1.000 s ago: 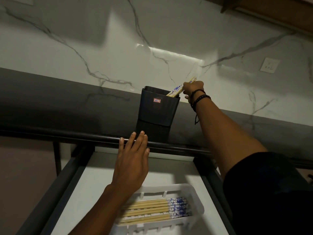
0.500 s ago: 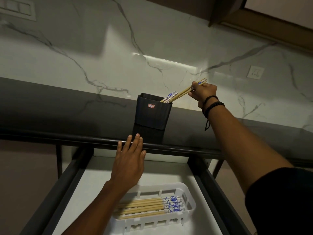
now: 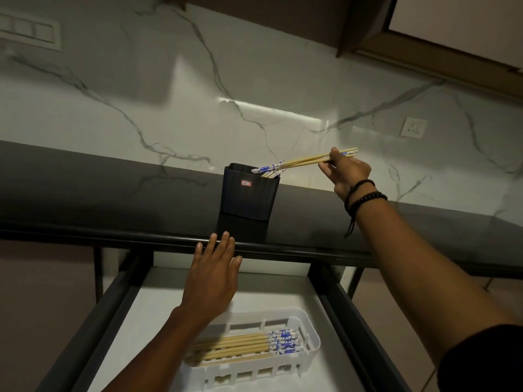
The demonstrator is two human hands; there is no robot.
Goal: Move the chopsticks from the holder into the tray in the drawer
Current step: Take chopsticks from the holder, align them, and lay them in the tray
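Note:
A black ribbed holder (image 3: 249, 195) stands on the dark countertop, with a few chopstick ends showing at its rim. My right hand (image 3: 346, 171) is up and to the right of it, pinching a pair of bamboo chopsticks (image 3: 305, 160) whose blue-patterned ends still hang over the holder's mouth. My left hand (image 3: 212, 274) hovers flat and open, fingers spread, over the drawer by the counter's front edge. Below, a white slotted tray (image 3: 310, 325) in the open drawer holds several chopsticks (image 3: 246, 345) lying side by side.
The drawer (image 3: 158, 301) is pulled out, with dark side rails left and right. A marble backsplash rises behind the counter (image 3: 113, 190), with a socket (image 3: 413, 127) on the right and a switch plate at top left. A cabinet hangs upper right.
My right hand has drawn the pair of chopsticks up and rightward, out of the holder. The left hand stays near the counter edge.

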